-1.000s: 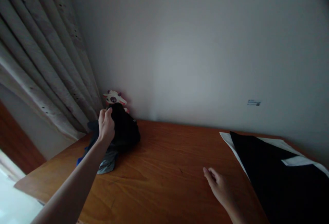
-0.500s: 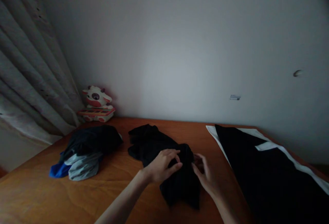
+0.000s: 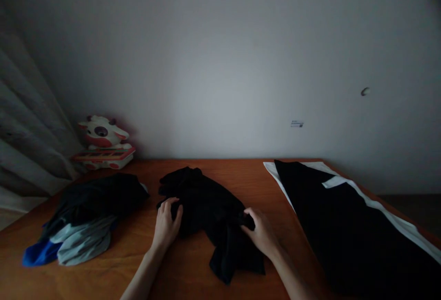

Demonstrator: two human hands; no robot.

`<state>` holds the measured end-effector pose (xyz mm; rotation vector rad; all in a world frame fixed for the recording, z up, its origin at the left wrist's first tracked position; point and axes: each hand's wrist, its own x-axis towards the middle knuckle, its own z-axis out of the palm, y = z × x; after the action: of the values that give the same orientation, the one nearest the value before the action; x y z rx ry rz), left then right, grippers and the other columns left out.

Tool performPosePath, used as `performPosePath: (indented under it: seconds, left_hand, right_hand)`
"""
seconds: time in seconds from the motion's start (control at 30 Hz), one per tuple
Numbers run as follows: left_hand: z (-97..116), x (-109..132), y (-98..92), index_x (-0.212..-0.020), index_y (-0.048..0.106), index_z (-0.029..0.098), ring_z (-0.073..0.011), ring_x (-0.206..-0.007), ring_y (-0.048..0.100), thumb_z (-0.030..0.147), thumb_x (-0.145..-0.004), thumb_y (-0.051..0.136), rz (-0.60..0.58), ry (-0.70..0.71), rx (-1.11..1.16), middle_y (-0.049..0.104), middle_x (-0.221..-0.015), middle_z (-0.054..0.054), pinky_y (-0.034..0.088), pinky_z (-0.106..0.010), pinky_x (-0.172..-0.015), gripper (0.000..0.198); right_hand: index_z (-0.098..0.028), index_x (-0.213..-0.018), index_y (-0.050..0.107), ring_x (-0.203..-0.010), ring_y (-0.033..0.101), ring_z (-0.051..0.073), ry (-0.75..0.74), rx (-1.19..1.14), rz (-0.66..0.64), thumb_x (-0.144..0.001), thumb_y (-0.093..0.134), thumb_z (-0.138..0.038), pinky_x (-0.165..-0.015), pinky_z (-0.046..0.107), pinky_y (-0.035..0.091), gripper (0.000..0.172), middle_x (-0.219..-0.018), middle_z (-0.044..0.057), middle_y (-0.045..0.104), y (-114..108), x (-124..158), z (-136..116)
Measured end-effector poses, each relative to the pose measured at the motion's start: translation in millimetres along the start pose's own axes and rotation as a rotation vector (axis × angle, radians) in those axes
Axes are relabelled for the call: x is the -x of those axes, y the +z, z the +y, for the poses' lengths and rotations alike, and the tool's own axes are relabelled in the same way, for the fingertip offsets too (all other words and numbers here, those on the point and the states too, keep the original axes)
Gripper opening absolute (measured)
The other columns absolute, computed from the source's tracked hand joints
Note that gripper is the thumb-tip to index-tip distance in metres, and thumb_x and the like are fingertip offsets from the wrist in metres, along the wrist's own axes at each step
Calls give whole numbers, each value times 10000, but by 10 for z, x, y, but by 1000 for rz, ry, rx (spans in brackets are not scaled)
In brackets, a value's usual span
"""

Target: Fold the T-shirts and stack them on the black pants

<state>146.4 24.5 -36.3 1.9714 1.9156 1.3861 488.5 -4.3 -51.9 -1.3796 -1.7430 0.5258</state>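
Note:
A crumpled black garment [image 3: 210,199] lies in folds on the wooden tabletop in front of me; I cannot tell its exact kind. My left hand [image 3: 167,222] is at its left edge, with fingers and thumb curled around a bit of the dark cloth. On the opposite side, my right hand [image 3: 260,232] pinches a bunched part of the same garment between thumb and fingers. The lower part of the garment hangs loosely toward me, flat on the table between my forearms.
Left of me sits a pile of black, grey and blue clothes [image 3: 84,240]. A cow-shaped toy keyboard [image 3: 103,146] stands behind it near the curtain [image 3: 27,121]. Black and white cloth [image 3: 330,217] lies spread out on the right. The wall [image 3: 220,84] rises behind the table [image 3: 193,272].
My left hand has moved left from the garment's middle to its left edge. My right hand now grips the bunched right side. The view has turned slightly right.

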Motion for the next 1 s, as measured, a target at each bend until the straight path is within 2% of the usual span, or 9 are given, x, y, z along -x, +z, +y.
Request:
performPosePath:
  seconds: [0.13,0.3,0.4,0.53,0.63,0.73,0.87,0.93,1.0]
  left_hand:
    - [33,37,-1,-1121,635,239,-332,-1062,670,546,-890,497,-111,-46,-10,718,-1097,-112,509,-516,-962,407]
    - [152,99,45,-1294,619,251,-362,-1265,572,602,-813,617,-311,31,-105,672,-1327,-114,421,-555,-1072,595]
    - [206,52,167,-1192,694,249,-385,-1280,560,573,-775,664,-326,73,-53,667,-1349,-118,408,-578,-1082,529]
    - [308,-38,386,-1025,741,247,-364,-1155,648,507,-804,620,-246,0,161,745,-1179,-114,455,-549,-1051,362]
    - [447,-44,483,-1121,694,257,-298,-1156,663,506,-891,518,-211,-39,262,738,-1187,-89,481,-467,-1055,382]
    - [575,-34,455,-1188,639,267,-263,-1201,636,551,-921,488,-57,-210,463,715,-1218,-62,463,-418,-1084,418]
    - [623,-64,307,-1181,635,288,-270,-1251,586,658,-870,520,123,-474,659,695,-1225,-33,450,-405,-1094,497]
    - [632,-67,253,-1153,665,281,-287,-1287,560,685,-809,593,20,-485,732,703,-1226,-31,426,-405,-1116,535]
    - [666,-43,231,-1141,696,256,-310,-1298,554,674,-768,652,-202,-433,807,716,-1229,-46,415,-417,-1127,562]
  right_hand:
    - [-238,-990,607,-934,711,263,90,-186,120,-867,608,-437,-824,370,554,233,-966,76,749,-32,-6,36]
    - [-223,-1084,583,-986,711,279,183,-262,263,-892,566,-547,-843,381,560,377,-1032,110,751,-33,-27,76]
    - [-224,-1054,651,-963,700,278,111,-192,143,-882,616,-523,-846,384,545,347,-1013,95,744,-73,-11,-18]
    - [-252,-900,758,-955,665,242,-129,-75,-165,-933,591,-500,-919,389,497,302,-946,44,717,-130,63,-307]
    - [-271,-915,784,-984,639,234,-251,-46,-300,-899,632,-543,-919,382,483,312,-995,38,682,-79,130,-482]
    - [-240,-765,748,-953,633,208,-228,-142,-221,-954,545,-543,-907,358,479,411,-980,43,647,26,147,-487]
    - [-216,-860,671,-902,635,199,3,-356,126,-992,462,-545,-825,325,507,411,-951,63,648,113,68,-314]
    - [-218,-1066,640,-997,639,230,99,-442,182,-948,518,-603,-839,338,522,420,-1062,88,674,132,16,-242]
    - [-230,-1279,563,-1145,610,265,92,-481,106,-866,618,-651,-906,369,524,592,-1259,114,641,160,-31,-215]
